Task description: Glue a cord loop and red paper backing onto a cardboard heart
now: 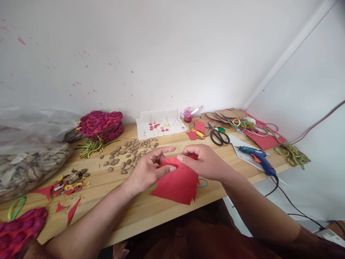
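Observation:
A red sheet of paper (176, 183) with ragged corners is held above the near edge of the table. My left hand (151, 165) grips its upper left part, thumb lying on the paper and index finger stretched out. My right hand (203, 162) pinches the upper right edge, its thumb on top and the other fingers behind, partly hidden. Between the two thumbs the paper's top is bent. A blue loop (202, 183) lies on the table just right of the sheet. Left of my left hand are many loose brown shells or nuts (128, 155).
Black scissors (219, 136) and a blue glue gun (258, 159) lie right. Behind are a white sheet (145, 122) with small stars, a pink cup (188, 114) and cardboard discs (229, 115). A clear bag (32, 162), purple bumpy pieces (99, 124) and red scraps (73, 211) are left.

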`<state>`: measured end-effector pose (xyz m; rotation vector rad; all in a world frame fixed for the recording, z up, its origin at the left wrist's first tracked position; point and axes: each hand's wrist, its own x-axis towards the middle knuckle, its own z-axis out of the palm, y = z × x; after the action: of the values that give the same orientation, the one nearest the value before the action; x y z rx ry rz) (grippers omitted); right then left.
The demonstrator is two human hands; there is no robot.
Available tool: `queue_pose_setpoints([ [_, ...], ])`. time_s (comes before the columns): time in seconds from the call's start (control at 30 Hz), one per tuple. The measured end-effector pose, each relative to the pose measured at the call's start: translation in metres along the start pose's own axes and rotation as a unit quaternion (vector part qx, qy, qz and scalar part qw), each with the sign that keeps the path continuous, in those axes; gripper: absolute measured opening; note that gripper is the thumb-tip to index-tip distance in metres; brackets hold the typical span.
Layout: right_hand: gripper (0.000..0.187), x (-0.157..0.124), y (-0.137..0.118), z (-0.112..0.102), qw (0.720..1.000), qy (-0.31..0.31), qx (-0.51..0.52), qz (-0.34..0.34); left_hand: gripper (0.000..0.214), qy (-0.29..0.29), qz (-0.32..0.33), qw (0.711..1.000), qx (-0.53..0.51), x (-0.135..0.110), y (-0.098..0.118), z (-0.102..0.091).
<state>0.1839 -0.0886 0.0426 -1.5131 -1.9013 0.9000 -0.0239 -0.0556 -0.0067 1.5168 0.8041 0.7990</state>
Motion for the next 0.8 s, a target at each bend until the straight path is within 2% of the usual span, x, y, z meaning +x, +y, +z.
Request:
queue_pose_setpoints([
  [0.1, 0.027, -0.001, 0.005, -0.003, 1.000, -0.016, 0.006, -0.001, 0.055, 0.019, 0.012, 0.999, 0.046, 0.000, -0.001, -0.002],
  [0.17, 0.026, 0.000, 0.010, -0.005, 0.999, -0.011, 0.035, 0.003, 0.055, 0.062, 0.075, 0.986, 0.133, 0.000, -0.001, -0.006],
  [0.23, 0.026, 0.002, 0.015, -0.008, 0.995, 0.014, 0.100, 0.023, 0.066, 0.090, 0.172, 0.950, 0.245, 0.000, 0.000, -0.009],
  [0.27, 0.026, 0.004, 0.018, -0.010, 0.989, 0.030, 0.139, 0.037, 0.078, 0.085, 0.217, 0.925, 0.301, 0.000, 0.001, -0.011],
  [0.37, 0.031, 0.010, 0.025, -0.014, 0.964, 0.075, 0.245, 0.071, 0.117, 0.025, 0.300, 0.850, 0.433, -0.001, 0.000, -0.012],
  [0.4, 0.032, 0.011, 0.028, -0.015, 0.956, 0.086, 0.271, 0.077, 0.120, 0.009, 0.307, 0.830, 0.465, -0.001, -0.001, -0.011],
  [0.47, 0.033, 0.013, 0.031, -0.016, 0.942, 0.099, 0.309, 0.083, 0.102, 0.000, 0.301, 0.806, 0.510, -0.001, -0.003, -0.008],
  [0.53, 0.032, 0.013, 0.033, -0.013, 0.935, 0.101, 0.328, 0.092, 0.072, 0.024, 0.285, 0.796, 0.534, -0.002, -0.004, -0.007],
  [0.67, 0.033, 0.011, 0.033, -0.006, 0.928, 0.060, 0.351, 0.113, 0.065, 0.055, 0.310, 0.790, 0.526, -0.005, -0.004, -0.013],
  [0.73, 0.038, 0.010, 0.032, -0.006, 0.928, 0.033, 0.352, 0.119, 0.061, 0.051, 0.329, 0.800, 0.499, -0.006, -0.004, -0.016],
  [0.8, 0.053, 0.009, 0.031, -0.011, 0.931, 0.023, 0.342, 0.126, 0.054, 0.058, 0.328, 0.829, 0.449, -0.005, -0.004, -0.017],
])
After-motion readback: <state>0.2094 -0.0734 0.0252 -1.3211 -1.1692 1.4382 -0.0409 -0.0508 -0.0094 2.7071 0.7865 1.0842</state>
